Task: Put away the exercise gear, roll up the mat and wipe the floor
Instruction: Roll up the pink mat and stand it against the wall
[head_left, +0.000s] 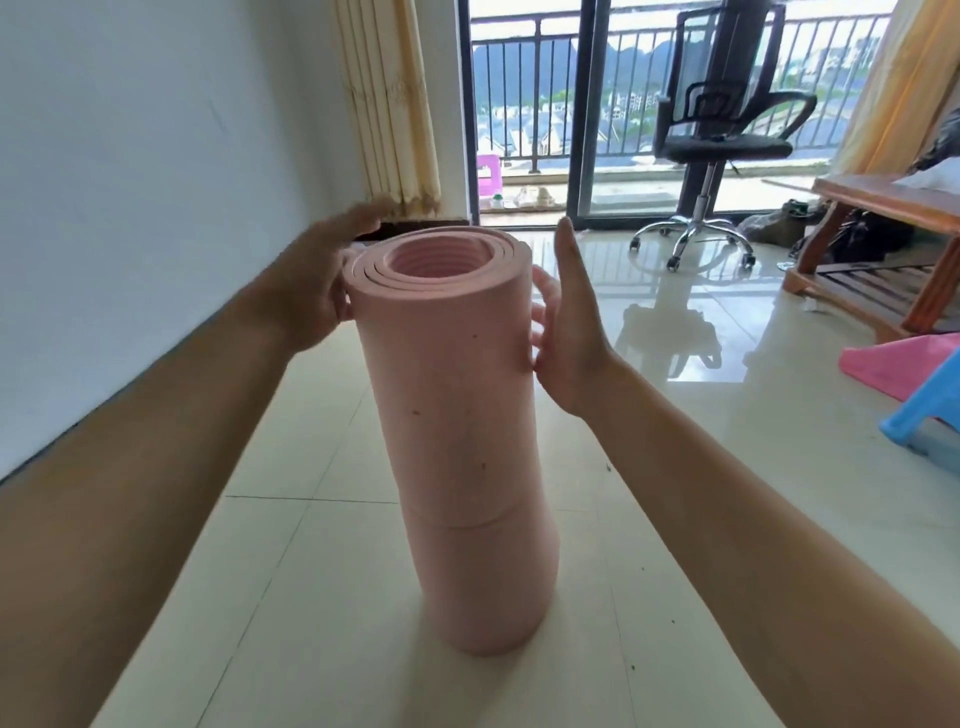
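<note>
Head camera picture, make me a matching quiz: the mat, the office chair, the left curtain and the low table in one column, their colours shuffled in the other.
Column one:
1 mat
2 office chair
3 left curtain
4 low table

Column two:
a black
b brown
c pink
d cream

Pairs: 1-c, 2-a, 3-d, 4-b

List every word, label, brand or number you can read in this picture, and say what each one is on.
None: no readable text appears anywhere in this view.
The rolled mat is plain pink with only small dark specks.
The office chair, blue stool and pink stool show no lettering.
</note>
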